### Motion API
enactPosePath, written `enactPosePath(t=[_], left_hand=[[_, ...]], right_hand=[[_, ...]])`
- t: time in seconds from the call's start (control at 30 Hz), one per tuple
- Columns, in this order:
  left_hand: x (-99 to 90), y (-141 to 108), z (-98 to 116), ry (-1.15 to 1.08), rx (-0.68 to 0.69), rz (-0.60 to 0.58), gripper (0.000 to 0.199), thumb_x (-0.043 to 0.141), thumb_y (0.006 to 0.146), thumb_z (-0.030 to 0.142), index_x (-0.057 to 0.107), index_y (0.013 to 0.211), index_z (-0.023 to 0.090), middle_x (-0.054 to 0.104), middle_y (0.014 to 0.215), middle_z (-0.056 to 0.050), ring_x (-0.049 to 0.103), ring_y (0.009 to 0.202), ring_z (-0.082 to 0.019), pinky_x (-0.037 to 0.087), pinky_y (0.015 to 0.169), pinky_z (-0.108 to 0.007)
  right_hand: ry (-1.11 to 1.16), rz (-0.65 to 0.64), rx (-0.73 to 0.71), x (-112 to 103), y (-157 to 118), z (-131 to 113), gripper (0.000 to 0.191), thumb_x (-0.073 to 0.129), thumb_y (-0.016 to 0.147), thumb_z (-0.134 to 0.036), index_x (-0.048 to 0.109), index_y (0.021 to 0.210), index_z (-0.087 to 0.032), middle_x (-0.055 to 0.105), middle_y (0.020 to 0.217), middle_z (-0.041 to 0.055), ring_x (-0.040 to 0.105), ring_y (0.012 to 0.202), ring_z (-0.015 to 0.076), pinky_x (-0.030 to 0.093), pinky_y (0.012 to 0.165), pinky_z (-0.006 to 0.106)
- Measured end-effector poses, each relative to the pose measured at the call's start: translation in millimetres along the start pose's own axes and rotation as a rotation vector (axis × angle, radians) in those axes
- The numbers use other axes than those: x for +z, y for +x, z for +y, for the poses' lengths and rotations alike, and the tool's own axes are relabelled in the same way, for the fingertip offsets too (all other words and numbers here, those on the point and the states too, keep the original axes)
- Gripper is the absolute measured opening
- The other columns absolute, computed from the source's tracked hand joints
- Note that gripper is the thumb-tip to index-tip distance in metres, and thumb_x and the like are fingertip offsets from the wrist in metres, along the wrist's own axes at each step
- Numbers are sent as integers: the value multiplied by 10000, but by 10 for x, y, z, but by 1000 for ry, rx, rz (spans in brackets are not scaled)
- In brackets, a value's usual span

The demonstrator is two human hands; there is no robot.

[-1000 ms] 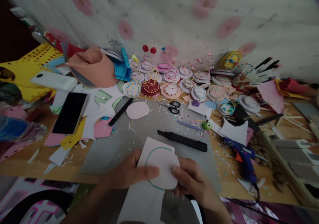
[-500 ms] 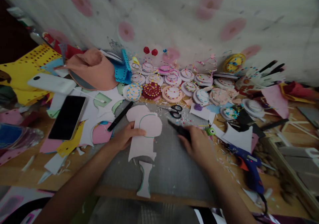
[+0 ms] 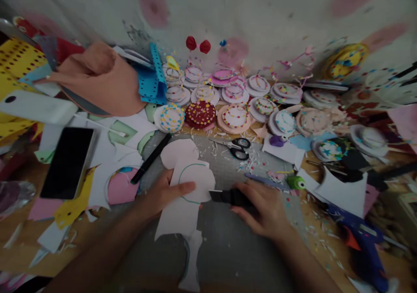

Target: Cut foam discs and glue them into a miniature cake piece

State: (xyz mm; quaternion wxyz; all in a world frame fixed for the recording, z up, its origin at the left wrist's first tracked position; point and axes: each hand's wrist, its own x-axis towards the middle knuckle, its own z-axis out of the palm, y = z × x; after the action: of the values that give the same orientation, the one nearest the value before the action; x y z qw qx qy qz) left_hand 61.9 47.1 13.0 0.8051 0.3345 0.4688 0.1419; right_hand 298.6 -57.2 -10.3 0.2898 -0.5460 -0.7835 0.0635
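My left hand point(image 3: 171, 193) grips a white foam sheet point(image 3: 177, 217) by its left side, thumb on top. A green curved outline is drawn on the sheet, and its right side is cut round. In my right hand point(image 3: 263, 208) is a black utility knife point(image 3: 233, 197), its blade tip at the sheet's right edge. Behind my left hand a rounded white piece point(image 3: 179, 153) lies partly under the sheet. Below, a narrow white strip point(image 3: 193, 262) hangs toward the table's near edge. All this is over a grey cutting mat point(image 3: 234, 249).
Black-handled scissors point(image 3: 239, 147) lie beyond the knife among white scraps. Several small decorated hats point(image 3: 200, 114) line the back. A black marker point(image 3: 151, 158) and a phone point(image 3: 68, 162) are at left. A blue glue gun point(image 3: 358, 236) lies at right.
My right hand has brought the knife left, so its blade now meets the foam sheet's edge. The sheet is tilted slightly, and the view has moved closer.
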Motion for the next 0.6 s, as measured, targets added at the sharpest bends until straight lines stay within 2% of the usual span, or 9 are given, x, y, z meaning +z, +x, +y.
enactPosePath(t=[0.2, 0.37, 0.6], left_hand=[[53, -18, -2, -91, -65, 24, 403, 863, 606, 369, 692, 899, 152, 721, 614, -49, 667, 503, -198, 515, 448, -244], [77, -60, 22, -82, -78, 23, 490, 872, 595, 365, 695, 986, 128, 730, 638, -60, 679, 526, -205, 524, 455, -244], [61, -38, 0, -94, -56, -8, 431, 876, 596, 350, 694, 911, 120, 732, 628, -71, 677, 506, -206, 530, 435, -240]], right_hand=[[-20, -12, -19, -8, 12, -12, 403, 459, 978, -479, 637, 991, -117, 688, 733, 86, 653, 595, 183, 474, 516, 285], [-20, 10, 15, -12, 25, -29, 406, 455, 977, -478, 641, 978, -117, 666, 699, 80, 628, 567, 179, 452, 488, 279], [-56, 63, 65, -2, 4, -11, 348, 500, 967, -443, 624, 1011, -122, 649, 707, 68, 629, 592, 173, 448, 498, 265]])
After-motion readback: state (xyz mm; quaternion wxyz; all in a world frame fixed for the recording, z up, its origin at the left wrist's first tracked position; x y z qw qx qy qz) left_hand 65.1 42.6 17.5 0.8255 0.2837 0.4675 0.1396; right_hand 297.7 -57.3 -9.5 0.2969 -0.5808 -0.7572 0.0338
